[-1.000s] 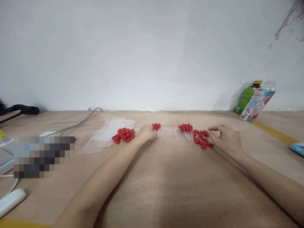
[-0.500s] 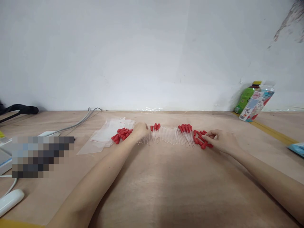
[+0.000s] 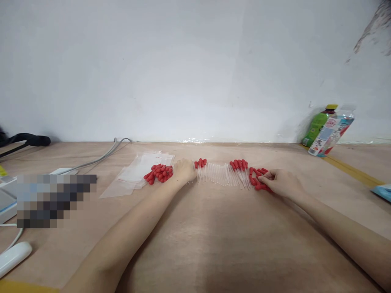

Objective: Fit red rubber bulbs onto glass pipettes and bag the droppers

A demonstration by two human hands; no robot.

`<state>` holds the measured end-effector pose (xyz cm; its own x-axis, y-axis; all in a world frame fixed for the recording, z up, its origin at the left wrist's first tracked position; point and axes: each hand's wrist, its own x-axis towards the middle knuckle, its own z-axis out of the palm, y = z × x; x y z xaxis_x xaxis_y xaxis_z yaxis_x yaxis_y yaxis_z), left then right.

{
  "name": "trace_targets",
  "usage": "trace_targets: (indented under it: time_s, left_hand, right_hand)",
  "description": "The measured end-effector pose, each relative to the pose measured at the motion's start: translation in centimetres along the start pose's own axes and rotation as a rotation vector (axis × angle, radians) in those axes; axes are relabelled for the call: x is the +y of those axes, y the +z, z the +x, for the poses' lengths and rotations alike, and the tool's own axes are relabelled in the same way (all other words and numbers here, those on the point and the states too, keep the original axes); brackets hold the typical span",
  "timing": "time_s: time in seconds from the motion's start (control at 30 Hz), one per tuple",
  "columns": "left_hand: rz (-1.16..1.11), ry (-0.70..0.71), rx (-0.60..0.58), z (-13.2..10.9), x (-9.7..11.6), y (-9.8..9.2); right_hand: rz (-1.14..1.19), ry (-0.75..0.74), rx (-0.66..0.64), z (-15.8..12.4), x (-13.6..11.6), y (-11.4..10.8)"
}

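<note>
My left hand (image 3: 184,171) lies over the left end of a row of clear dropper tubes (image 3: 218,174), back of the hand up and its fingers hidden from me. Just right of it, several tubes carry red bulbs (image 3: 200,162); more bulb-topped droppers (image 3: 239,165) lie at the row's right end. A heap of loose red rubber bulbs (image 3: 158,173) sits left of my left hand. My right hand (image 3: 282,183) is at a second group of loose bulbs (image 3: 253,179), thumb and fingertips closed together on a red rubber bulb among them.
Clear plastic bags (image 3: 128,179) lie flat behind the left heap. A grey cable (image 3: 100,156) runs along the left to white equipment. A white mouse-like object (image 3: 15,258) is at the near left. A green bottle (image 3: 317,126) and a carton-like bottle (image 3: 331,134) stand at the back right.
My left hand has moved slightly right, covering more of the leftmost tubes. My right hand's fingertips have shifted a little left and down over the bulbs.
</note>
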<state>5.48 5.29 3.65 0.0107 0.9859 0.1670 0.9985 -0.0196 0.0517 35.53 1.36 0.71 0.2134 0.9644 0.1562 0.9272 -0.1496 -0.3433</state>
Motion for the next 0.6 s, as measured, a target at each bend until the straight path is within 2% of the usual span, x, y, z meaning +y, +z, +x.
trace_targets:
  time_s: [0.17, 0.3, 0.43, 0.6]
  left_hand:
    - [0.035, -0.007, -0.007, 0.3, 1.0, 0.2]
    - [0.024, -0.011, -0.057, 0.5, 1.4, 0.1]
    - [-0.005, -0.009, -0.060, 0.7, 1.1, -0.3]
    - [-0.030, 0.035, 0.015, -0.2, 0.0, -1.9]
  right_hand:
    - [0.076, 0.010, 0.054, -0.1, 0.0, -0.1]
    - [0.146, -0.019, 0.157, -0.1, 0.2, -0.1]
    - [0.205, -0.043, 0.282, -0.2, 0.4, 0.3]
    - [0.359, -0.098, 0.350, 0.0, 0.9, 1.8]
